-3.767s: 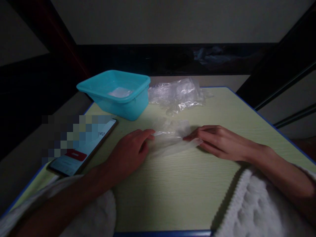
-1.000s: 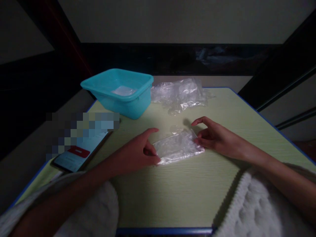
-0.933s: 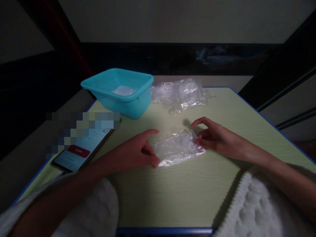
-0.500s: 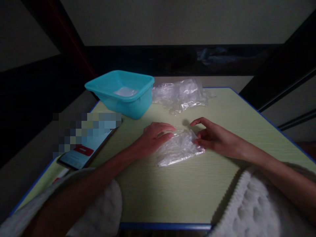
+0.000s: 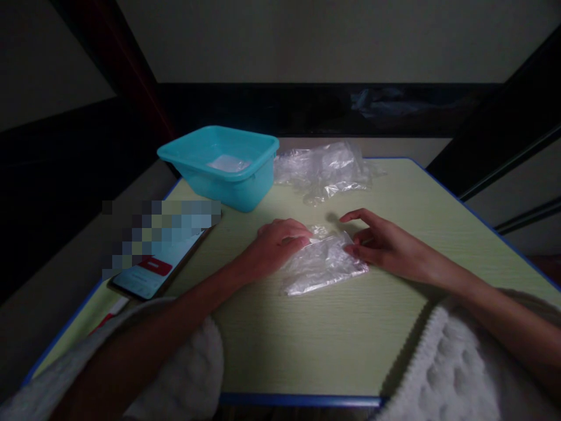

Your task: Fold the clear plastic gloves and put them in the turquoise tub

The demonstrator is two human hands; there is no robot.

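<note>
A folded piece of clear plastic film [image 5: 322, 266] lies flat near the middle of the pale green table [image 5: 307, 345]. My left hand [image 5: 274, 245] rests on its upper left corner, fingers curled over the film's edge. My right hand [image 5: 385, 245] pinches the right edge between thumb and lower fingers, with the index finger lifted and stretched out. Both forearms come out of white fluffy sleeves at the near edge.
A turquoise plastic tub [image 5: 197, 165] with something pale inside stands at the back left. Beside it lies a loose heap of clear plastic film [image 5: 324, 169]. A phone [image 5: 158, 269] with a lit screen lies at the left edge. The light is dim.
My left hand has moved from the film's lower left corner up to its upper left corner. The right hand keeps its hold on the right edge. The view shifted slightly.
</note>
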